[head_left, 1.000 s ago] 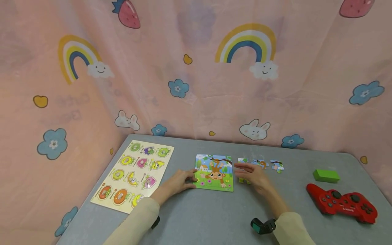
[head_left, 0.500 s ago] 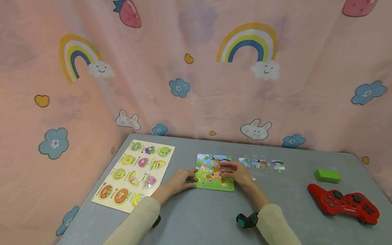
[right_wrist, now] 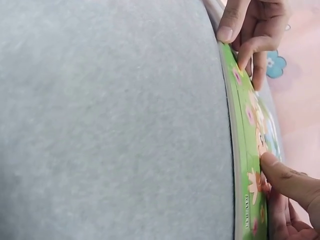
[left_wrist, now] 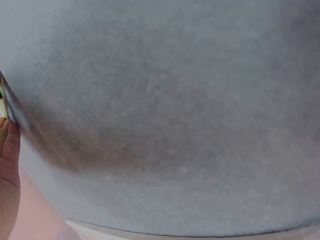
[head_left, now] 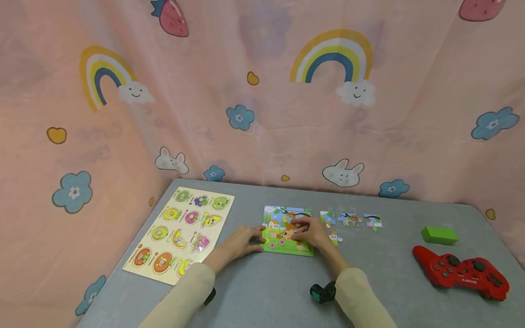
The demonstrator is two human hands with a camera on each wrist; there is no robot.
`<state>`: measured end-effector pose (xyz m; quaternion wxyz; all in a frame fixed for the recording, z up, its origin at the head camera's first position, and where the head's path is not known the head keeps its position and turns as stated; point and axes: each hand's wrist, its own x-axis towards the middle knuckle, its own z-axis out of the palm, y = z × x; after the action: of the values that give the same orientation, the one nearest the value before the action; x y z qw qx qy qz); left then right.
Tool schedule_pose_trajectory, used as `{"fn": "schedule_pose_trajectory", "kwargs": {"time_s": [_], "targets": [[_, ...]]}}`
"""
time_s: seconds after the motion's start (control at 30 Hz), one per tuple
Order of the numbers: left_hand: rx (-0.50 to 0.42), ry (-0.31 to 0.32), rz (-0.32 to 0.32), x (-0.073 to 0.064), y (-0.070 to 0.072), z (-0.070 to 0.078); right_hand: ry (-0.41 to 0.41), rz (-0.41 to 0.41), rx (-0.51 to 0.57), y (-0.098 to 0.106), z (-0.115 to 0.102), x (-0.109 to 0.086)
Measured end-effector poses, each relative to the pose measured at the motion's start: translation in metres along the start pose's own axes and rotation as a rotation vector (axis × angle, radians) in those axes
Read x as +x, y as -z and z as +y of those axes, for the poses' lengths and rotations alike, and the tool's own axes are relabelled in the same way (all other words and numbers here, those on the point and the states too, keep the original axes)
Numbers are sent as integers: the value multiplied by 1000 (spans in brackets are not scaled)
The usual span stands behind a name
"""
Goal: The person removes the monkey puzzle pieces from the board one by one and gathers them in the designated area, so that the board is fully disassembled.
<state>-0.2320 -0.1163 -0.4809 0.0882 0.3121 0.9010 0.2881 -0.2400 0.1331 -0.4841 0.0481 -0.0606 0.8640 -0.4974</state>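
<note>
A jigsaw board (head_left: 283, 248) with a monkey picture lies on the grey table. My left hand (head_left: 243, 241) holds its left edge, thumb near the lower corner and a finger over the picture, as the right wrist view shows. Over the monkey, my right hand (head_left: 315, 232) is lowered onto the board with thumb and fingers curled around a puzzle piece, mostly hidden by them. In the right wrist view its thumb (right_wrist: 275, 167) rests on the picture. Several loose puzzle pieces (head_left: 349, 219) lie right of the board, one (head_left: 335, 238) close beside my right hand.
To the left lies a cream fruit puzzle board (head_left: 205, 202), partly covered by my left sleeve. A green block (head_left: 439, 235) and a red game controller (head_left: 461, 275) are on the right. A pink printed curtain (head_left: 262, 150) hangs behind the table.
My right hand has moved left from the loose pieces onto the monkey picture, its thumb and fingers closing in. A loose piece it had covered now shows. My left hand stays on the board's edge.
</note>
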Motion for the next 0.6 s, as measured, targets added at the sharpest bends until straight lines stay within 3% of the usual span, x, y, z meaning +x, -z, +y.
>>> {"fn": "schedule_pose_trajectory", "kwargs": {"time_s": [0.23, 0.6], "targets": [[3, 6, -4, 0, 0, 1, -38, -15, -52, -3, -8, 2], [-1, 4, -9, 1, 0, 0, 31, 15, -47, -8, -9, 2]]}}
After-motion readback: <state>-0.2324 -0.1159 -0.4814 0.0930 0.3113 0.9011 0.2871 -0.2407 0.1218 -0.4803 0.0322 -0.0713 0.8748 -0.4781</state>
